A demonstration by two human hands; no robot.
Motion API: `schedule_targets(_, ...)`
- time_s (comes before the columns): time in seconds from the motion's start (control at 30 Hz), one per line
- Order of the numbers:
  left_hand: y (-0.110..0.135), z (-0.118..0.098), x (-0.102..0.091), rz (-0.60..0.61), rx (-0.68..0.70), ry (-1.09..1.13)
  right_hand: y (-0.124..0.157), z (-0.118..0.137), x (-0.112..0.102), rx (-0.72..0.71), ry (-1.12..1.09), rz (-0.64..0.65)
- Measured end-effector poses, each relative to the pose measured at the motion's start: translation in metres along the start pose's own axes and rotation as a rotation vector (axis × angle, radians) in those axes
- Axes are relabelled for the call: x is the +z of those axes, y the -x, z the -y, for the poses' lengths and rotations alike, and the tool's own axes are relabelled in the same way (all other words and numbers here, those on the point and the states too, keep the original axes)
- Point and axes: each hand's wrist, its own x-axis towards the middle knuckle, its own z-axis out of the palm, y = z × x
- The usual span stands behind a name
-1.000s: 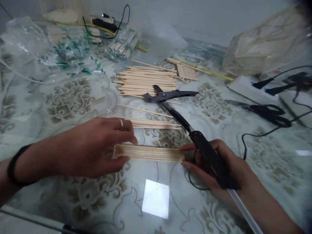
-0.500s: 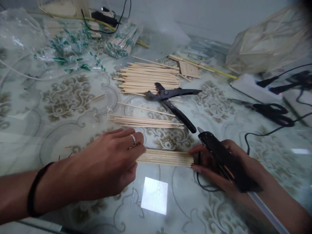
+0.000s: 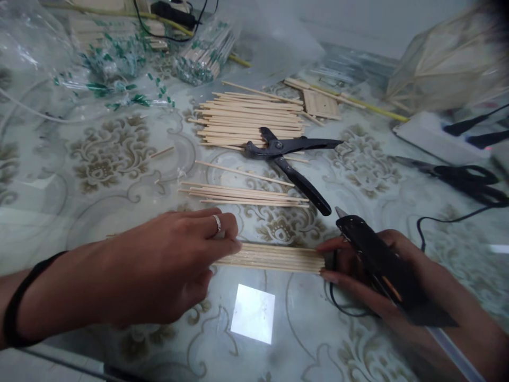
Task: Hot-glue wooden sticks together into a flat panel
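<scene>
A flat row of thin wooden sticks (image 3: 274, 257) lies side by side on the glass tabletop (image 3: 119, 191). My left hand (image 3: 167, 265), with a ring on one finger, rests palm down on the row's left end, fingers together. My right hand (image 3: 377, 270) grips a black glue gun (image 3: 382, 262) with a clear glue stick at its back; its fingertips touch the row's right end. The gun's nozzle points up and left, near the pliers' handle.
Black pliers (image 3: 290, 156) lie open beside a loose pile of sticks (image 3: 250, 119). A smaller bundle of sticks (image 3: 246, 194) lies just beyond my hands. Scissors (image 3: 461, 178), a white power strip (image 3: 433, 138), cables and plastic bags of sticks (image 3: 202, 53) ring the area.
My left hand has slid right along the stick row, onto its left end. The glue gun has swung down and right, away from the pliers. The view has shifted slightly.
</scene>
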Motion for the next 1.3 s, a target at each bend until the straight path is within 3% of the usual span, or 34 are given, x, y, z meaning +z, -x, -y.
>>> schedule_targets(0.17,0.0,0.002,0.002,0.006,-0.005,-0.009,0.003,0.003,0.003,0.012,-0.04,-0.003)
schedule_targets(0.53,-0.005,0.003,0.017,-0.138,0.004,-0.059,0.002,0.003,0.002,-0.036,-0.029,0.014)
schedule_targets(0.87,-0.008,0.001,0.03,-0.278,0.012,-0.148,0.004,0.009,0.002,-0.003,-0.184,0.074)
schedule_targets(1.3,-0.01,0.002,0.031,-0.26,0.001,-0.165,0.002,0.017,0.001,-0.016,-0.139,0.088)
